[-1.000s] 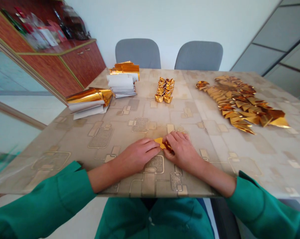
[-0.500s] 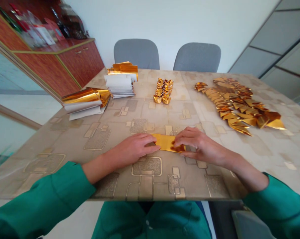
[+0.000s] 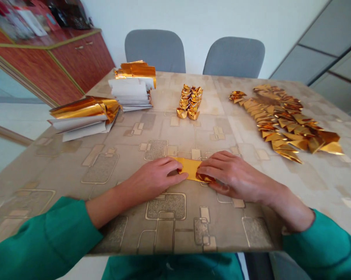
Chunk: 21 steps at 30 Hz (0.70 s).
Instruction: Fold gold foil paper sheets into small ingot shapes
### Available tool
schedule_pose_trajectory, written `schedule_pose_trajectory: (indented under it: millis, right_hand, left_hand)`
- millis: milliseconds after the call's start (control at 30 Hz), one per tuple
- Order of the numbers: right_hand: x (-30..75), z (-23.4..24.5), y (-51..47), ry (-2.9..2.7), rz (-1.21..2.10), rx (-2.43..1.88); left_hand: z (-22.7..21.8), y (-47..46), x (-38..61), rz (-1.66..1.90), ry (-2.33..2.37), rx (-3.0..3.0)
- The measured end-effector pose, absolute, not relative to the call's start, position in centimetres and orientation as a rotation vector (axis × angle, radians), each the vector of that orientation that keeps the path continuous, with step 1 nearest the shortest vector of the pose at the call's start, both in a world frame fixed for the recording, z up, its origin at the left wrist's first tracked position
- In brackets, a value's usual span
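A folded strip of gold foil paper (image 3: 191,169) lies on the patterned tabletop (image 3: 61,171) at lower centre, gripped between the left hand (image 3: 154,179) at one end and the right hand (image 3: 236,179) at the other, with gold paper ingots (image 3: 189,103) above, gold foil triangles (image 3: 283,120) upper right, and foil-backed paper stacks (image 3: 133,87) upper left.

My table, laid out with gold foil paper

On the patterned table cover (image 3: 41,171), a fanned stack of white-backed gold foil sheets (image 3: 82,116) lies to my left, with a taller stack (image 3: 131,91) just behind it. Near the far edge, in the middle, sits a tight double row of folded gold paper ingots (image 3: 189,103). To my right, a long overlapping spread of folded gold foil triangles (image 3: 280,120) runs toward me. Beyond the table stand a left grey chair (image 3: 154,52) and a right grey chair (image 3: 235,58), with a reddish wooden cabinet (image 3: 82,58) at far left.
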State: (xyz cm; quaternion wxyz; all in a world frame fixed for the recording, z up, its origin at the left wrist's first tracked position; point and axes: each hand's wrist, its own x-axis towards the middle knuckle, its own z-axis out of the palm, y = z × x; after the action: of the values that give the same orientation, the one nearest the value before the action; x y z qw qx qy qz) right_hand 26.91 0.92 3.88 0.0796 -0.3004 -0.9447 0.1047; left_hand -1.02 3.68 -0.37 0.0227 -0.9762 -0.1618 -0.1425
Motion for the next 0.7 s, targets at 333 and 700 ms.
schedule_pose_trajectory:
  millis: [333, 700]
  right_hand:
    - [27.4, 3.6, 1.0, -2.783, 0.519, -0.910]
    - [24.1, 1.6, 0.3, -2.697, 0.323, -0.869]
  left_hand:
    - [-0.3, 4.6, -0.9, -0.618, -0.584, -2.988]
    - [0.3, 3.3, -0.5, -0.472, -0.787, -3.058]
